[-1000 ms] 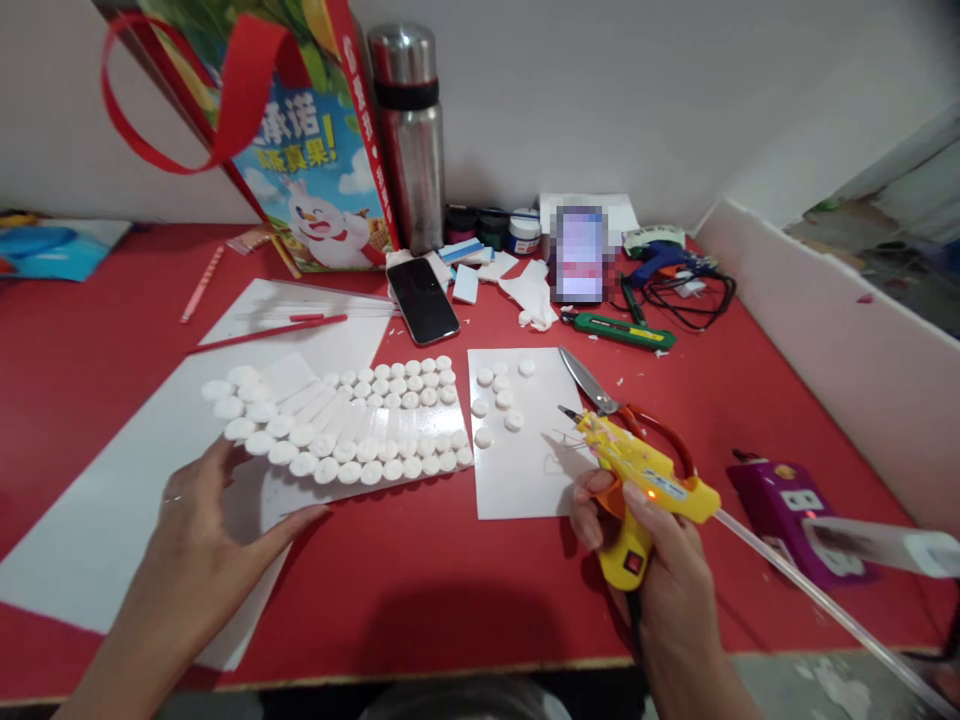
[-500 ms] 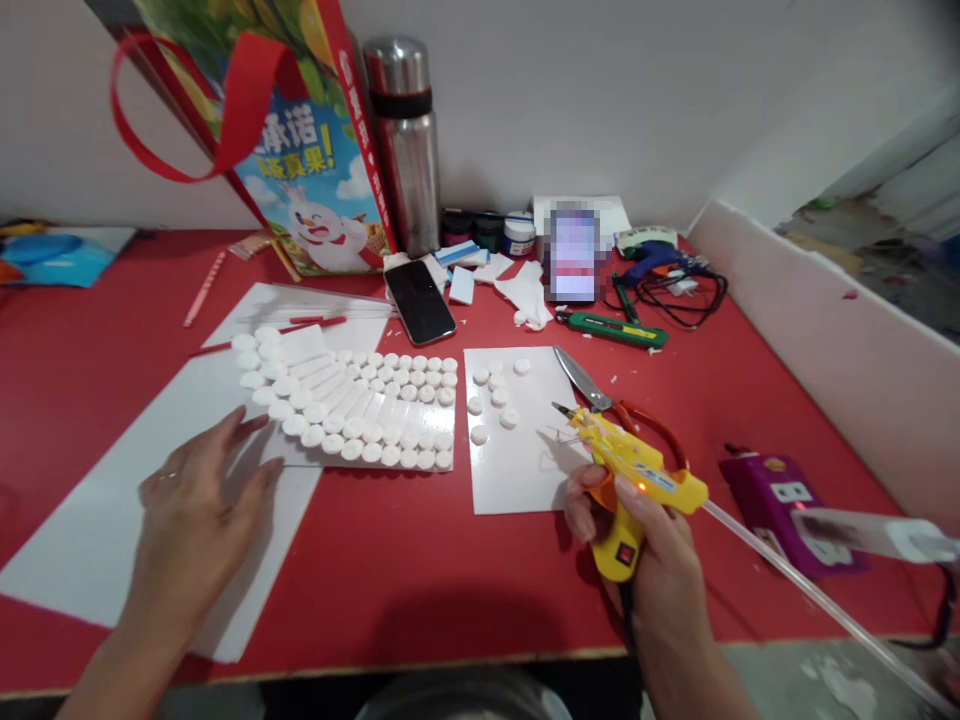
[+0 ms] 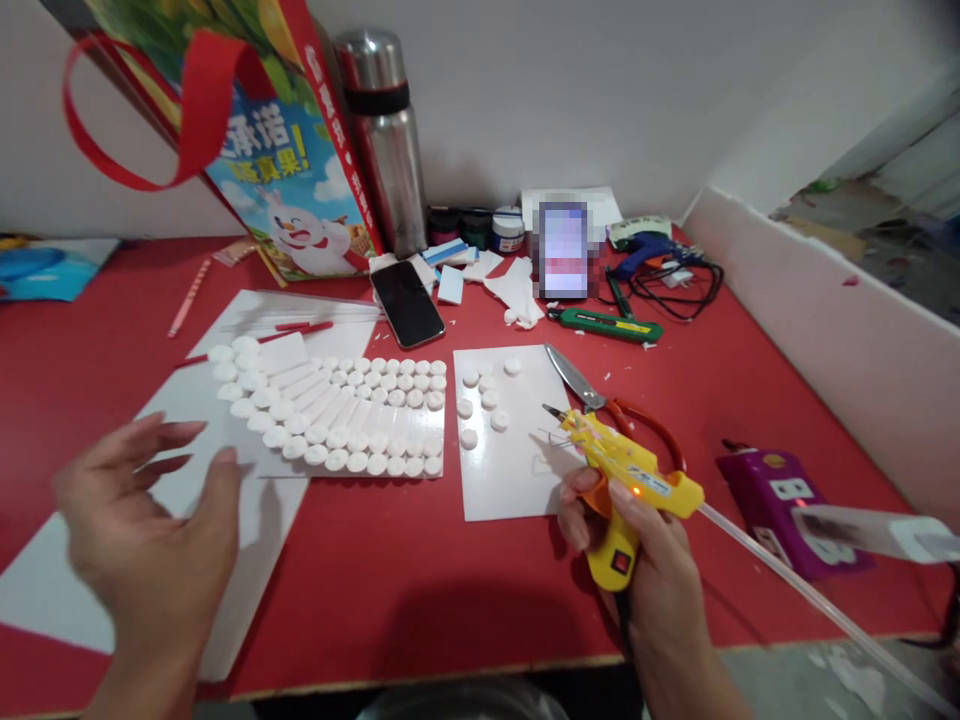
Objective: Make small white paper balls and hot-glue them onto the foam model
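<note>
My right hand [image 3: 637, 540] grips a yellow hot glue gun [image 3: 626, 465], its nozzle pointing to the upper left and its small light glowing orange. A clear glue stick [image 3: 787, 580] trails out of the gun's back end. My left hand [image 3: 154, 520] hovers over a large white sheet [image 3: 247, 560], fingers apart and holding nothing. Just right of that hand lies a curved white piece [image 3: 337, 415] covered with rows of small white discs. Several loose white discs [image 3: 499, 420] rest on a white board [image 3: 502, 490] in the middle, left of the gun's tip.
Scissors [image 3: 576, 377] lie behind the glue gun, with a green utility knife [image 3: 607, 325] farther back. A dark phone [image 3: 409, 303], a steel flask [image 3: 386, 150] and a gift bag [image 3: 292, 190] stand or lie at the back. A purple power strip [image 3: 787, 510] is at right.
My left hand has drawn back leftward from the disc-covered piece, its fingers spreading. The view has shifted slightly; my right hand keeps hold of the glue gun.
</note>
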`<state>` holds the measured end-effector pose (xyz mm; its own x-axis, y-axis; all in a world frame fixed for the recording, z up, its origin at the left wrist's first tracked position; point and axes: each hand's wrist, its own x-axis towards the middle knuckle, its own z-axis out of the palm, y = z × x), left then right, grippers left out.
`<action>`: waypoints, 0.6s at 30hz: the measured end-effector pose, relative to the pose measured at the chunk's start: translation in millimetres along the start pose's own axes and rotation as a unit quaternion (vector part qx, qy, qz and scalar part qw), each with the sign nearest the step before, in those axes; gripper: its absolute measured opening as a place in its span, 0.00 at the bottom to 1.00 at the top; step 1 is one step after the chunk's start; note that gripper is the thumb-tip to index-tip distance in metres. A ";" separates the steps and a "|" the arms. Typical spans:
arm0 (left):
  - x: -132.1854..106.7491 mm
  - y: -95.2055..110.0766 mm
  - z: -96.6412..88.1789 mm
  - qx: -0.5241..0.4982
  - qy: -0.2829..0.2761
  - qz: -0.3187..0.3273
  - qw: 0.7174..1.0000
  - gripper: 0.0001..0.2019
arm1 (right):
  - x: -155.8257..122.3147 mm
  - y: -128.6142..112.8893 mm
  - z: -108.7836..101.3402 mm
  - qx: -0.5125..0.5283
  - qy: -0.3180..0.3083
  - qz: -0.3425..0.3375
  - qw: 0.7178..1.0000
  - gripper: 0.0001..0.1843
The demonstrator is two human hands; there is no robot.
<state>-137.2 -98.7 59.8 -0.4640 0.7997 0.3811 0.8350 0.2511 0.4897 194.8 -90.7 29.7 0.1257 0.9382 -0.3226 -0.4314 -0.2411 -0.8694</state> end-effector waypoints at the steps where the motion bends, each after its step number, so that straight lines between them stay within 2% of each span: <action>1: -2.9 13.9 -1.9 0.000 0.031 0.023 0.999 0.24 | 0.1 0.3 0.0 0.002 -0.001 0.000 1.000 0.13; 2: -5.0 29.2 -1.9 0.008 0.022 0.080 0.997 0.16 | 0.1 0.7 0.0 0.004 -0.001 -0.001 1.000 0.13; 4: -6.8 60.2 5.1 -0.001 -0.068 0.243 0.968 0.08 | -0.2 1.1 -0.1 0.008 -0.001 0.000 1.000 0.13; 6: -6.2 86.3 19.9 -0.022 -0.129 0.310 0.942 0.07 | -1.0 1.0 -0.4 0.012 0.001 0.004 1.000 0.12; 9: -4.8 110.0 45.7 0.003 -0.190 0.340 0.921 0.06 | -2.6 0.7 -1.4 0.020 -0.001 0.009 1.000 0.12; 12: -5.4 117.7 63.7 0.042 -0.216 0.352 0.910 0.05 | -3.2 0.9 -2.6 0.025 -0.012 0.012 1.000 0.13; 15: -6.8 117.3 71.8 0.049 -0.230 0.360 0.903 0.02 | -2.6 1.1 -3.4 0.030 -0.024 0.019 0.999 0.13; 18: -5.0 113.9 73.6 0.024 -0.242 0.358 0.902 0.03 | -2.1 1.1 -4.3 0.029 -0.030 0.029 0.999 0.14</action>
<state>-18.0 -33.9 55.9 0.3719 0.9077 0.1943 0.8866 -0.4093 0.2155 197.9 -93.9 27.9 0.0463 0.9366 -0.3472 -0.4869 -0.2824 -0.8266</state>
